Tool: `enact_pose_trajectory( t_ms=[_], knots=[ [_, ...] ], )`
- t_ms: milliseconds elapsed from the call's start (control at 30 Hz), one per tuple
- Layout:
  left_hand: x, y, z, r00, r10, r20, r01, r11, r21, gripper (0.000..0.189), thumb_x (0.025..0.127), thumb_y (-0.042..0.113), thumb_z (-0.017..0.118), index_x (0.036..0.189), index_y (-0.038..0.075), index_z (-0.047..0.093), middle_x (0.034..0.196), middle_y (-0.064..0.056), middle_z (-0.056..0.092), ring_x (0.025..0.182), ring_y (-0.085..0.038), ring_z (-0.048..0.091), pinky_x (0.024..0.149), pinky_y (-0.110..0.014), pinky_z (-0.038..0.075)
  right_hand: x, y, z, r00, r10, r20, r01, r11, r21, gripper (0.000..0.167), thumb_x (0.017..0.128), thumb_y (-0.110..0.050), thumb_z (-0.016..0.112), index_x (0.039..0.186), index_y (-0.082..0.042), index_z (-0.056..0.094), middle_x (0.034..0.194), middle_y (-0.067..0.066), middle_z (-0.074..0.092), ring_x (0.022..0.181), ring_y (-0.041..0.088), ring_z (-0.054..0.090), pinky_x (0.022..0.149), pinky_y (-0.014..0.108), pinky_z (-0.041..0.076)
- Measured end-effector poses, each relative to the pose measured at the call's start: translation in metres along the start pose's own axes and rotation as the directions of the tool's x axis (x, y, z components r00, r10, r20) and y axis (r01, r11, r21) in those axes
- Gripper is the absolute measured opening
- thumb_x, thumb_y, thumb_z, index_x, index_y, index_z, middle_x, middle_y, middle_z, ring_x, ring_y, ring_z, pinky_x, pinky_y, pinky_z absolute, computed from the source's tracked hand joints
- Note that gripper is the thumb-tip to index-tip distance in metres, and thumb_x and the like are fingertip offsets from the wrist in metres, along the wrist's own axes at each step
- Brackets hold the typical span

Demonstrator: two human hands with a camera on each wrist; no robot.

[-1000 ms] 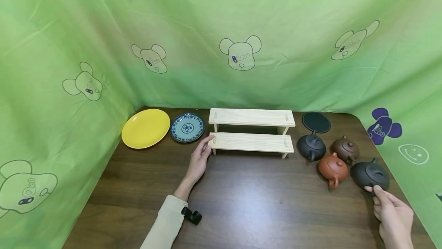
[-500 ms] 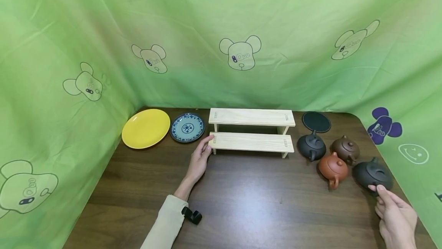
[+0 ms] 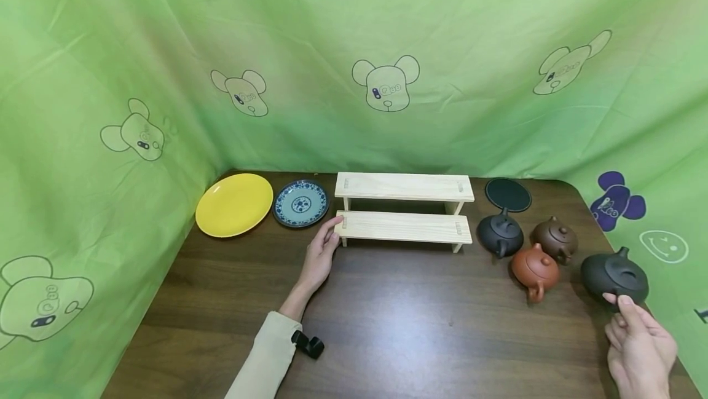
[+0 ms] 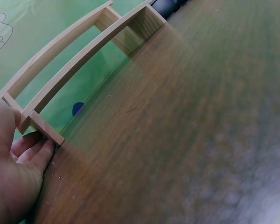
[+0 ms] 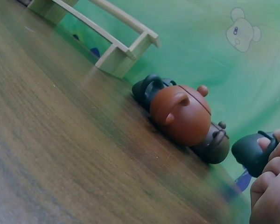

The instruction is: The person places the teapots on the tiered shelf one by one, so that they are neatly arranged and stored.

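Note:
At the right, my right hand [image 3: 641, 343] pinches the handle of a dark grey teapot [image 3: 614, 276], its body held above the tabletop in the right wrist view. My left hand [image 3: 319, 257] holds the left end of a two-step wooden shelf [image 3: 404, 227]. Its fingers lie against the shelf's end leg in the left wrist view. Left of the held teapot stand an orange-red teapot [image 3: 533, 268], a brown teapot [image 3: 553, 238] and a black teapot [image 3: 499, 234], close together.
A dark round mat [image 3: 507, 195] lies behind the black teapot. Left of the shelf are a blue patterned plate [image 3: 300, 203] and a yellow plate [image 3: 235, 205]. Green cloth [image 3: 310, 128] hangs along the back and both sides of the brown table [image 3: 387, 325].
The dark grey teapot has come up off the table and moved right, away from the other teapots, with my right hand. My left hand stays at the shelf.

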State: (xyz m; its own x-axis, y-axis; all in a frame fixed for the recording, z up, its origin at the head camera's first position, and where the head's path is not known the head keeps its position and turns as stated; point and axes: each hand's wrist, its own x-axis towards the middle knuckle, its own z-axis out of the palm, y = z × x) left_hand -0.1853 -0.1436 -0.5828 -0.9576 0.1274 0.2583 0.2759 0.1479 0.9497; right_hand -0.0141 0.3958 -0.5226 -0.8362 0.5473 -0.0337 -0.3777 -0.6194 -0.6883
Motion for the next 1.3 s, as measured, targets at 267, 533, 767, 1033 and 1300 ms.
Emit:
enact_pose_trajectory(
  t_ms=[267, 533, 767, 1033, 1300],
  knots=[
    [0.004, -0.013, -0.001, 0.997, -0.075, 0.002, 0.075, 0.997, -0.024, 0.043, 0.118, 0.024, 0.056, 0.16, 0.03, 0.059, 0.164, -0.007, 0.059, 0.149, -0.022, 0.058, 0.123, -0.043, 0.047, -0.003, 0.002, 0.008, 0.997, -0.063, -0.037, 0.063, 0.998, -0.002, 0.031, 0.11, 0.015, 0.05, 0.1, 0.019, 0.079, 0.056, 0.008, 0.054, 0.047, 0.014, 0.003, 0.051, 0.021, -0.01],
    [0.001, -0.007, -0.002, 0.999, -0.042, -0.013, 0.042, 0.999, 0.005, 0.042, 0.118, 0.025, 0.055, 0.16, 0.024, 0.06, 0.163, -0.013, 0.059, 0.149, -0.026, 0.057, 0.122, -0.041, 0.048, -0.006, 0.007, 0.013, 0.993, -0.116, 0.019, 0.114, 0.989, 0.098, 0.029, 0.109, 0.019, 0.047, 0.102, 0.025, 0.075, 0.058, 0.011, 0.055, 0.043, 0.012, 0.005, 0.048, 0.017, -0.007],
    [0.0, 0.009, -0.001, 0.998, -0.055, -0.012, 0.055, 0.998, 0.02, 0.042, 0.119, 0.022, 0.052, 0.161, 0.023, 0.059, 0.162, -0.014, 0.059, 0.149, -0.026, 0.058, 0.121, -0.039, 0.048, -0.007, 0.007, 0.015, 0.991, -0.118, 0.067, 0.109, 0.985, 0.134, 0.03, 0.109, 0.02, 0.046, 0.102, 0.026, 0.074, 0.06, 0.012, 0.056, 0.044, 0.011, 0.007, 0.047, 0.017, -0.004],
    [-0.005, 0.033, 0.001, 1.0, -0.014, -0.001, 0.014, 1.0, -0.01, 0.042, 0.119, 0.018, 0.05, 0.16, 0.013, 0.057, 0.16, -0.024, 0.059, 0.148, -0.035, 0.058, 0.122, -0.046, 0.049, -0.01, 0.011, 0.018, 0.982, -0.17, 0.077, 0.155, 0.974, 0.163, 0.031, 0.109, 0.021, 0.043, 0.099, 0.029, 0.071, 0.061, 0.014, 0.056, 0.044, 0.01, 0.006, 0.045, 0.015, 0.0],
    [-0.003, 0.014, 0.0, 1.0, 0.008, -0.006, -0.008, 1.0, 0.002, 0.042, 0.119, 0.022, 0.052, 0.16, 0.018, 0.059, 0.159, -0.019, 0.061, 0.146, -0.026, 0.06, 0.118, -0.036, 0.051, -0.012, 0.012, 0.024, 0.986, -0.142, 0.087, 0.128, 0.98, 0.15, 0.03, 0.108, 0.021, 0.045, 0.101, 0.027, 0.073, 0.064, 0.017, 0.062, 0.045, 0.011, 0.01, 0.049, 0.017, -0.003]
  ],
)
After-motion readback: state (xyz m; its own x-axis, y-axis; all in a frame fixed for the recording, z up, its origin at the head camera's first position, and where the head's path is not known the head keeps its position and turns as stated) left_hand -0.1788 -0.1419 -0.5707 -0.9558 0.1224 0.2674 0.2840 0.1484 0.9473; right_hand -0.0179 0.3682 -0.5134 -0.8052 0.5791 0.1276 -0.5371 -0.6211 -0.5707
